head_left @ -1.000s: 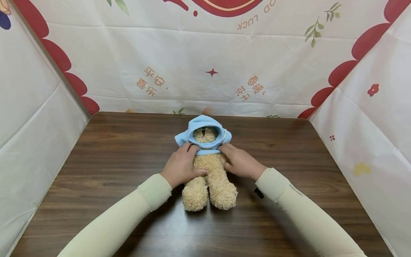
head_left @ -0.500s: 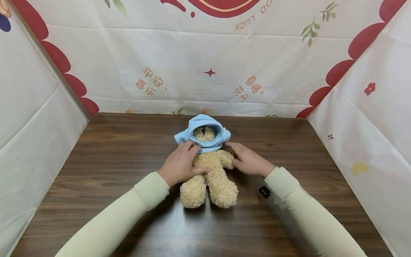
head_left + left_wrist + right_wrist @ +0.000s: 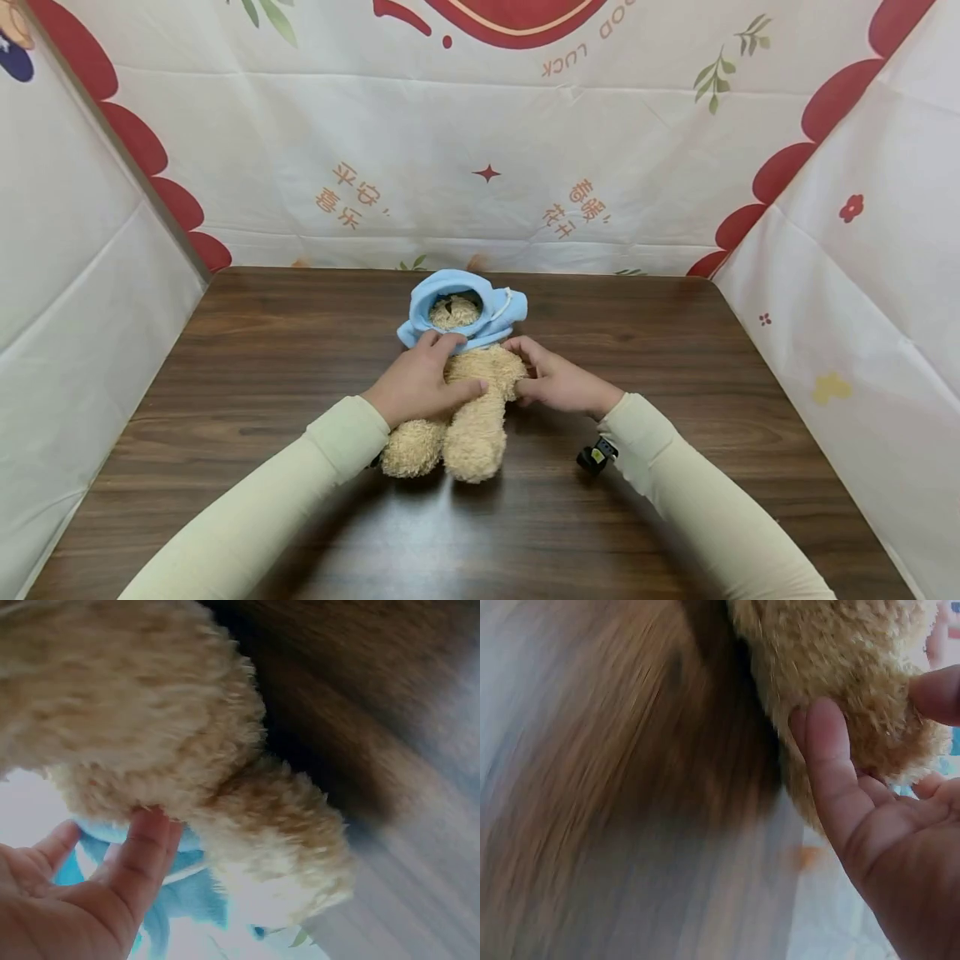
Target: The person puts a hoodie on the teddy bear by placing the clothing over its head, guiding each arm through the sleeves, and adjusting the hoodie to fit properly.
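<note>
A tan teddy bear [image 3: 476, 442] lies face up on the table, its feet toward the near side. Bunched round its head and neck is a light blue hooded top [image 3: 513, 310], with the muzzle showing through the hood opening. My left hand [image 3: 420, 379] holds the bear's body from the left, thumb across the belly and fingers at the garment's lower edge. From the other side, my right hand [image 3: 555, 379] grips the bear by its arm, just below the garment; the right wrist view shows thumb and fingers on either side of the plush [image 3: 885, 712].
The dark wood-grain table [image 3: 675, 350] is enclosed by printed white cloth at the back [image 3: 420, 125] and on both sides. A black wrist device [image 3: 597, 456] hangs under the right sleeve.
The bear's legs have swung left and its body has turned. The right hand let go of the garment's edge, moved out right, then came back onto the bear's arm.
</note>
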`<move>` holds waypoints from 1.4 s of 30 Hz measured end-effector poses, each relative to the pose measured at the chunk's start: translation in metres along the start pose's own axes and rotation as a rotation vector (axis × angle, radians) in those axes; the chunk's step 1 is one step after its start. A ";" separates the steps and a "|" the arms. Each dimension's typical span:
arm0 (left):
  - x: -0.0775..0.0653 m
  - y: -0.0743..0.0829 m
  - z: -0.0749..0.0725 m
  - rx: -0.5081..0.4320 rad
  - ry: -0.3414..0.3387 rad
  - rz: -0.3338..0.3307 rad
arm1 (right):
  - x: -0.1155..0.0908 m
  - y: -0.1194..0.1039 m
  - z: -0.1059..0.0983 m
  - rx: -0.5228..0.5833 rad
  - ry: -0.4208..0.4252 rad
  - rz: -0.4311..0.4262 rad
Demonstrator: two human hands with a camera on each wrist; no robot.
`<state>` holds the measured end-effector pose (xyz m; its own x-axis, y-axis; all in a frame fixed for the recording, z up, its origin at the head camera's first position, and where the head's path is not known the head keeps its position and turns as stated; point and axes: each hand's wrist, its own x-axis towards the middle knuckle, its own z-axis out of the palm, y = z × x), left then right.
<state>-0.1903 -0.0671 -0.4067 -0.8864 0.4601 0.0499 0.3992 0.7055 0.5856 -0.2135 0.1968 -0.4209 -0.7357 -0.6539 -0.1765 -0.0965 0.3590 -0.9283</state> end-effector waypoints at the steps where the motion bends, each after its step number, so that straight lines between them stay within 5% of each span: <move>1: 0.000 0.000 0.000 -0.016 -0.004 -0.011 | 0.000 -0.002 0.001 -0.004 0.006 -0.020; 9: 0.003 0.007 0.003 -0.136 0.034 -0.040 | -0.010 -0.034 0.001 -0.132 0.163 -0.144; 13: 0.007 0.014 0.002 -0.300 0.099 -0.026 | -0.015 -0.053 0.002 -0.207 0.246 -0.227; 17: 0.010 0.018 0.004 -0.507 0.119 -0.008 | -0.019 -0.069 0.008 -0.407 0.308 -0.371; 22: 0.012 0.019 0.011 -0.766 0.091 0.080 | -0.019 -0.089 0.015 -0.643 0.294 -0.551; 25: 0.013 0.014 0.019 -0.861 0.049 0.118 | -0.017 -0.096 0.016 -0.688 0.227 -0.569; 30: 0.010 -0.005 0.037 -0.816 -0.031 0.099 | -0.008 -0.082 0.019 -0.639 0.055 -0.463; 33: 0.003 -0.016 0.043 -0.747 -0.049 0.017 | -0.005 -0.063 0.020 -0.569 0.016 -0.424; 38: -0.012 -0.031 0.025 -0.533 -0.111 -0.077 | -0.011 -0.048 0.007 -0.485 0.219 -0.425; 42: -0.018 -0.043 -0.014 -0.474 -0.192 -0.117 | -0.016 -0.034 -0.012 -0.426 0.345 -0.171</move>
<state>-0.1950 -0.1130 -0.4219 -0.8421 0.5148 -0.1610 0.1110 0.4574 0.8823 -0.2060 0.2031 -0.3830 -0.8551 -0.4970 0.1478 -0.4424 0.5507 -0.7079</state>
